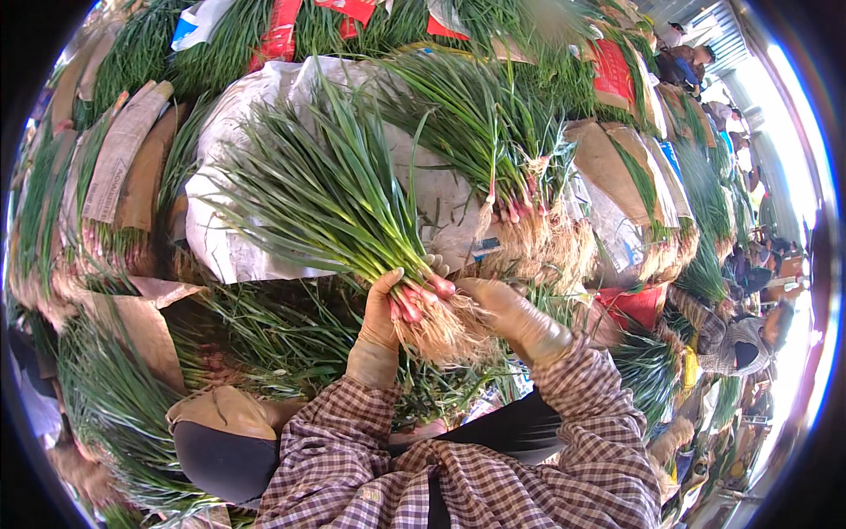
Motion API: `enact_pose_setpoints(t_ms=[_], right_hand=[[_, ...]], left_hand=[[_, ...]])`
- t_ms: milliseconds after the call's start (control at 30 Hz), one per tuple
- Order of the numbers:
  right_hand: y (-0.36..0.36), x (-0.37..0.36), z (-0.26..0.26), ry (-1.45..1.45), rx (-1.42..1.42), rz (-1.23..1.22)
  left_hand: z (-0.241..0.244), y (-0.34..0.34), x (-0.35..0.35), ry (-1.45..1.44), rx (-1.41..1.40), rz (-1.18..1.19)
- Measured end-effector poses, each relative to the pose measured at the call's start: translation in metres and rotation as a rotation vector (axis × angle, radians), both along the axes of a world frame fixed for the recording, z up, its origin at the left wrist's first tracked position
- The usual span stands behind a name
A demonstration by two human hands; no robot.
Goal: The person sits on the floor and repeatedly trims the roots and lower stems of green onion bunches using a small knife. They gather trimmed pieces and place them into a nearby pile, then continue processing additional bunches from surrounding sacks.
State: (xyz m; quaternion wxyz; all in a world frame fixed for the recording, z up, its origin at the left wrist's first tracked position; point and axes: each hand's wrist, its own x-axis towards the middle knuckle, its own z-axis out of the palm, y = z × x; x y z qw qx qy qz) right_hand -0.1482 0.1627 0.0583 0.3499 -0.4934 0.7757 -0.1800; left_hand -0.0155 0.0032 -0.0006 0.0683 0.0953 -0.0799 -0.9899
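Observation:
A bunch of green onions (370,225) with reddish bulbs and pale roots is held up before me, its leaves fanning to the upper left. My left hand (380,317), in a thin pale glove, grips it around the stems just above the bulbs. My right hand (512,314), gloved too, is at the right side of the bulbs and roots; its fingers are partly hidden behind them, so its hold is unclear. Under the leaves lies a white woven plastic sheet (225,218). On its right part rests a pile of green onions (522,165) with long roots.
Loose green leaves (284,330) lie below the sheet. Onion bundles wrapped in cardboard (129,159) stand at the left, and more wrapped bundles (615,172) at the right. A red wrapper (631,307) lies right of my hands. A co-worker (733,344) sits at the far right.

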Motion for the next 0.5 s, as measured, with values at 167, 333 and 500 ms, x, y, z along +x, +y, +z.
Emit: enact_pose_setpoints(t_ms=[167,333,500], right_hand=[[-0.036,-0.023,-0.014,-0.754,-0.283,-0.653],[-0.080,-0.002,-0.039,-1.482,-0.313,-0.757],[-0.069,0.001,-0.044,-0.454,-0.200,-0.747]], left_hand=[[0.022,0.004,0.007,-0.074,0.184,0.019],[0.016,0.008,0.014,-0.004,0.076,0.062],[0.033,0.007,0.015,-0.088,0.029,0.006]])
